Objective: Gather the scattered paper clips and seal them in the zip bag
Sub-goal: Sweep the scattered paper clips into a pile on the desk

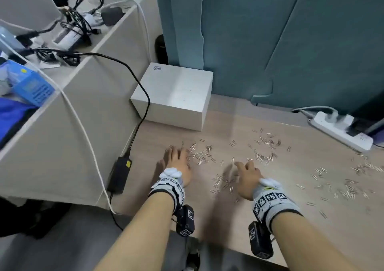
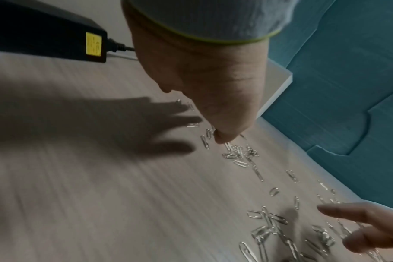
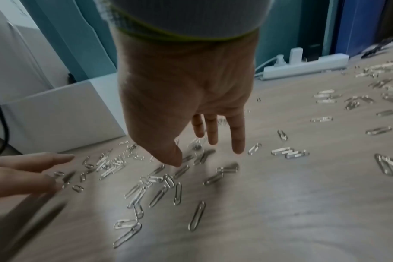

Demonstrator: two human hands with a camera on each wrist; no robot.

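Several silver paper clips (image 1: 202, 157) lie scattered over the wooden desk (image 1: 228, 225), with more clumps toward the right (image 1: 349, 189). My left hand (image 1: 176, 158) is spread flat over the leftmost clips (image 2: 238, 156), fingers straight and holding nothing. My right hand (image 1: 246, 172) hovers with its fingers extended down over a clump of clips (image 3: 159, 186), fingertips (image 3: 238, 148) close to the desk. In the right wrist view the left hand's fingers (image 3: 34, 163) reach in from the left edge. No zip bag is in view.
A white box (image 1: 174, 96) stands at the back left against a teal partition (image 1: 270, 42). A black power adapter (image 1: 119, 173) with its cable lies left of my left hand, beside a beige divider (image 1: 83, 115). A white power strip (image 1: 340, 131) sits at the back right.
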